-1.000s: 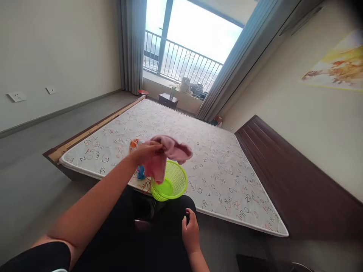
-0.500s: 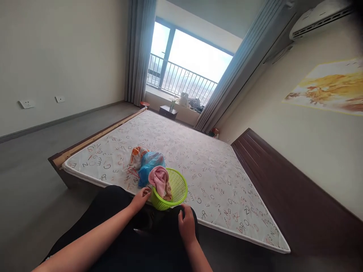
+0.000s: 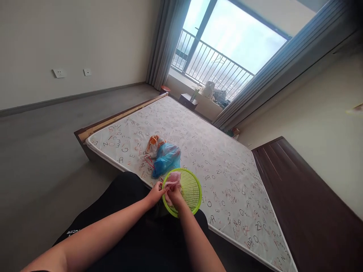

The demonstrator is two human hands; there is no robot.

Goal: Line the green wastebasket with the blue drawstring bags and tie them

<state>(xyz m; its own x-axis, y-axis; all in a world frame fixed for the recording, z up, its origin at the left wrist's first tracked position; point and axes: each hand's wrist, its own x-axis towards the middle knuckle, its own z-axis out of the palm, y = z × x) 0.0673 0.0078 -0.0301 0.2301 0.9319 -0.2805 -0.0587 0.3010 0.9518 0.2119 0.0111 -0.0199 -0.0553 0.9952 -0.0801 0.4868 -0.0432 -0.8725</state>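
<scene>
A bright green plastic basket (image 3: 196, 189) with mesh walls is tilted at the mattress edge, by my knees. A pink towel (image 3: 173, 177) lies bunched on the left side of its mouth. My right hand (image 3: 174, 195) reaches over the near rim into the basket, its fingers closed on the towel. At the left rim my left hand (image 3: 156, 193) pinches the towel's edge, with the fingertips partly hidden. Just beyond the basket lies a blue plastic bag (image 3: 168, 156), and against it a white and orange plastic bag (image 3: 153, 146).
The bags rest on a letter-patterned mattress (image 3: 204, 151) in a wooden bed frame (image 3: 121, 119). The dark headboard (image 3: 300, 177) stands at the right. Beyond the bed are a small bedside table (image 3: 188, 101), grey curtains (image 3: 164, 45) and a window with a railing (image 3: 218, 56).
My right hand has left my knee and gone into the basket, taking hold of the pink towel. My left hand has moved from beside the basket onto the towel's edge. The view has shifted.
</scene>
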